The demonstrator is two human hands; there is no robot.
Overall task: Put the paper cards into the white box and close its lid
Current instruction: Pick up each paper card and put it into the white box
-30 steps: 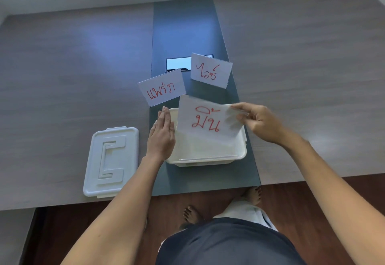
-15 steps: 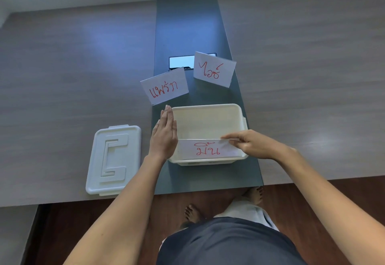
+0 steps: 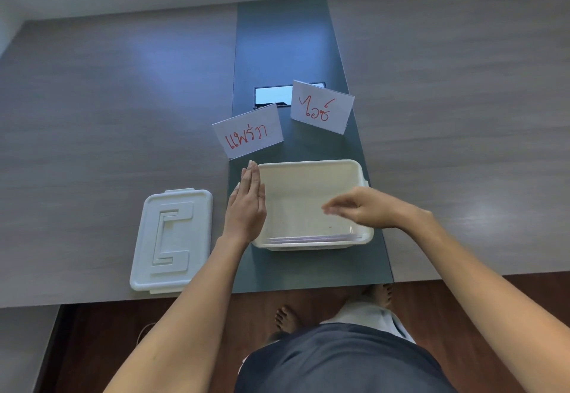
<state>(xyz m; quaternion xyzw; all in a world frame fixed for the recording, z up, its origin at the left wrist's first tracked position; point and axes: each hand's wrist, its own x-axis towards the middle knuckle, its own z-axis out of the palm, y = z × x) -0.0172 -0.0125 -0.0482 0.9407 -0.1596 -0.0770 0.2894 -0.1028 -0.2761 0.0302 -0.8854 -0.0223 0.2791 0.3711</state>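
The white box point(image 3: 311, 170) stands uncovered on the dark centre strip of the table. A paper card point(image 3: 311, 239) lies inside it against the near wall, only its edge showing. Two folded paper cards with red writing stand beyond the box: one point(image 3: 248, 136) at the left, one point(image 3: 322, 107) at the right. The white lid point(image 3: 172, 240) lies flat to the left of the box. My left hand point(image 3: 246, 204) rests flat against the box's left side, fingers together. My right hand point(image 3: 367, 210) hovers over the box's right half, blurred, holding nothing.
A dark rectangular socket panel point(image 3: 273, 96) is set in the centre strip point(image 3: 280, 40) behind the cards. The table's near edge runs just below the box and lid. My bare feet point(image 3: 285, 320) show on the wooden floor below.
My right hand lowered the card into the box, let it go, and has lifted above the box. The left hand has stayed at the box's left side.
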